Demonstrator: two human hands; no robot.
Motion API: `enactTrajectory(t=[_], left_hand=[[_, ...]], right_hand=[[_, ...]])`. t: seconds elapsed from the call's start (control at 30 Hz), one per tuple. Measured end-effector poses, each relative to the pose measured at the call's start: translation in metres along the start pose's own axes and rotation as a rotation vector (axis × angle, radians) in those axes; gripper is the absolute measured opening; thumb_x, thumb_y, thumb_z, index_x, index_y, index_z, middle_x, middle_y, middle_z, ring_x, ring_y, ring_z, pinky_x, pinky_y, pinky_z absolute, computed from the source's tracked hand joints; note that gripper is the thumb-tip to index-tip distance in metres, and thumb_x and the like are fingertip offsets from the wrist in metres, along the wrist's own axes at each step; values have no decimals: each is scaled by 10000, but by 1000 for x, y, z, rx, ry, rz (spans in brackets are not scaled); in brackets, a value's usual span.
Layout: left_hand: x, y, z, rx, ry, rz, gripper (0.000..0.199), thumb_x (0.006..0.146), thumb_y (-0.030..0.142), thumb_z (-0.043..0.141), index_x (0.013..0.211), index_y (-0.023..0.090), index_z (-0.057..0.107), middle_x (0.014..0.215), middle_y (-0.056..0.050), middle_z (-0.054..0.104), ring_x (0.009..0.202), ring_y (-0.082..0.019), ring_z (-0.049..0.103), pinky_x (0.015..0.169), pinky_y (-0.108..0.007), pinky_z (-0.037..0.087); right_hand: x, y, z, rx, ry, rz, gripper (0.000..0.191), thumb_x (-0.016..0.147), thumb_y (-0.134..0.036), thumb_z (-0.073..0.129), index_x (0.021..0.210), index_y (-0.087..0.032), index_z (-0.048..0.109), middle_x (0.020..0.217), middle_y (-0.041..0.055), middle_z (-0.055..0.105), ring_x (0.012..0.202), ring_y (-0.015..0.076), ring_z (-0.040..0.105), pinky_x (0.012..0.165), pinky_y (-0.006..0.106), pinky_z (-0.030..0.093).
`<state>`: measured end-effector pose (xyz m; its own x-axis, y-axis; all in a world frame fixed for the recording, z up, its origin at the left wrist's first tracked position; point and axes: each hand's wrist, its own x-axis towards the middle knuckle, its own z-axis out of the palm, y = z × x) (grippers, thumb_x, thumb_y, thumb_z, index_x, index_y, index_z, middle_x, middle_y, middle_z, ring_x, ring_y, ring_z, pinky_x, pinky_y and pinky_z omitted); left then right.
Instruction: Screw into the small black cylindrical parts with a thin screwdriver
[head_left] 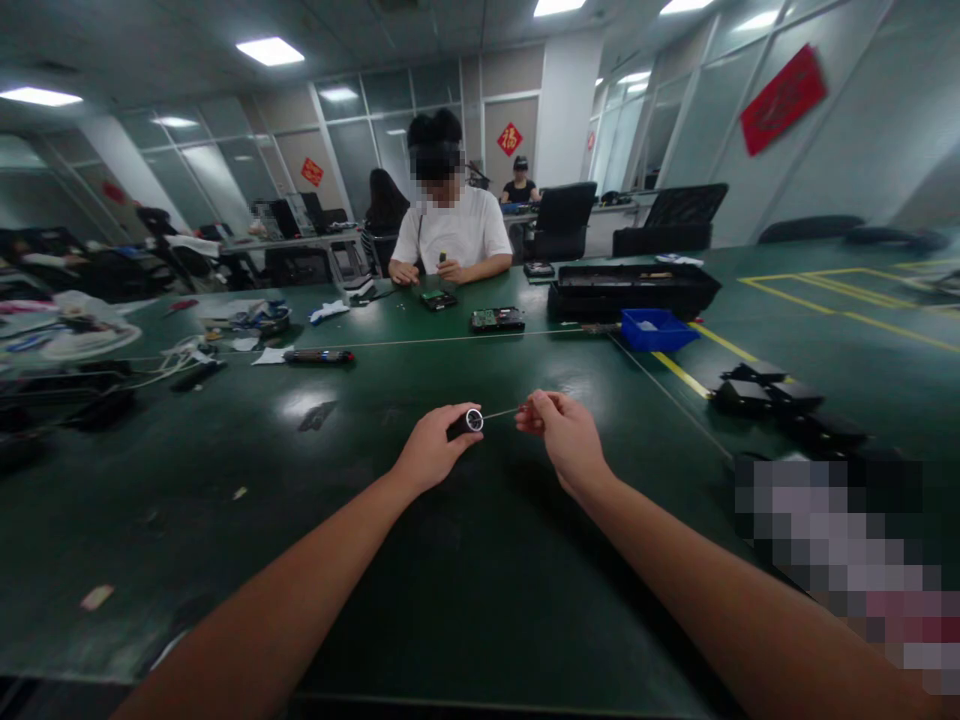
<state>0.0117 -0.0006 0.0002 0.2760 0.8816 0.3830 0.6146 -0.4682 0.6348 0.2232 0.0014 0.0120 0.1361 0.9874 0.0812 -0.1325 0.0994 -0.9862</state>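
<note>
Green desk [420,610] in an office, glass partitions behind, inspected left to right. At the far left, pale cables [176,362] lie among loose clutter, blurred in part. Next, a black pen-shaped tool [321,357] lies flat, its red-tipped end to the right. Near the middle, the left hand [431,448] has its grip closed about a short black cylinder [474,420], fingers over the top and thumb below, the bright-ringed end left exposed; the cylinder is held above the desk. Across the desk, a person in a white shirt [474,225] works separately over a circuit board [437,299]. A thin rod [501,413] spans the gap between the two hands; whether it touches the cylinder cannot be established. The right hand [566,435] pinches the rod's far end between thumb and forefinger, the grip nearly closed. Further right stand a blue bin [654,329] and several black boxes [765,388]. Judgement: the step in hand appears to be working the rod at the cylinder's side; the next move calls for a steady left grip and fine alignment by the right
</note>
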Motion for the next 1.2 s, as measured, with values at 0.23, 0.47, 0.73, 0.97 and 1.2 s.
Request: enactTrajectory(t=[0.23,0.47,0.73,0.97,1.2], left_hand=[[0,2,-3,47,-18,1,378,886,250,708,1261,237,658,1209,-61,692,1139,-245,621,1030,-418,453],[0,5,-3,142,-52,11,378,889,281,714,1262,244,662,1134,-54,710,1046,-248,623,977,-427,443],[0,7,-2,155,-70,32,377,884,277,719,1254,237,662,1163,-48,710,1069,-247,620,1010,-435,426],[1,4,-1,125,-51,11,372,875,264,728,1240,232,668,1153,-52,710,1073,-247,629,1004,-413,446],[0,4,-3,83,-5,-4,370,901,254,698,1266,225,647,1224,-65,693,1137,-242,618,1028,-412,441]], right_hand=[[-6,-11,-4,-236,-34,-88,400,904,-569,602,863,-181,693,746,60,716,662,186,670,664,333,535],[-14,-24,-2,-516,-43,-281,304,929,-488,568,868,-208,670,702,25,694,636,186,645,643,331,468],[-16,-22,-1,-488,-95,-306,322,969,-478,495,863,-230,671,602,-9,609,583,177,586,621,327,434],[-11,-12,-2,-391,-117,-285,291,969,-456,475,1032,-248,667,722,-6,621,685,185,599,650,321,445],[-4,-1,3,-26,-57,-104,277,872,-478,639,944,-210,649,859,45,684,792,194,651,796,367,536]])
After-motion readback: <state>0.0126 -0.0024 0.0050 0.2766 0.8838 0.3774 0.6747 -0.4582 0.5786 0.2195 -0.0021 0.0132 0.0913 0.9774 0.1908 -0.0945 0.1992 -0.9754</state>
